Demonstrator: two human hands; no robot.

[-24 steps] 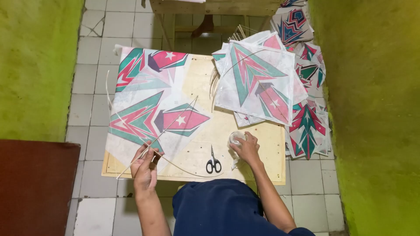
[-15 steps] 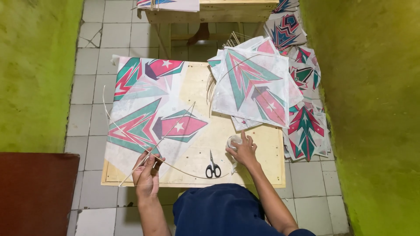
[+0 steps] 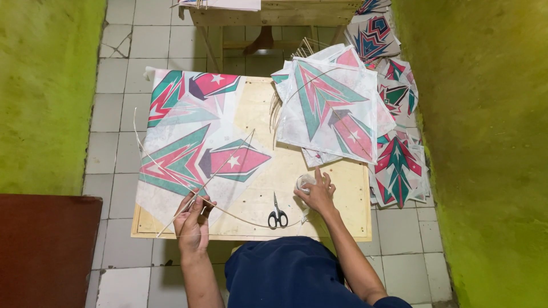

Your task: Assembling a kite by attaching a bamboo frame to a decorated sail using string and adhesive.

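on the bench (image 3: 348, 228), head view, looking straight down: a pale wooden board set on a tiled floor between green walls.

left hand (image 3: 193, 219) closed on thin sticks (image 3: 208, 181) at the near left. one stick runs straight up and right across the kite sheet (image 3: 194, 154); a second bows in a long curve, off past the sheet's left edge one way and along the near edge toward the scissors the other. grip sits about where the two cross, which looks meant to pin them there against the paper.

right hand (image 3: 318, 194) lies fingers spread over a small pale reel (image 3: 304, 182), resting on it rather than closed round it; whether it pinches a thread i cannot tell.

scissors (image 3: 277, 215) lie shut between the hands, handles toward the person, within easy reach of either.

sheet lies flat, printed in red and teal with white stars, covering the left half of the bench.

pile of finished kites (image 3: 331, 108) fanned at the far right corner, overhanging the edge; more kites (image 3: 397, 165) stacked on the floor by the right wall, clear of the working area.

a wooden table (image 3: 279, 11) stands beyond the bench.
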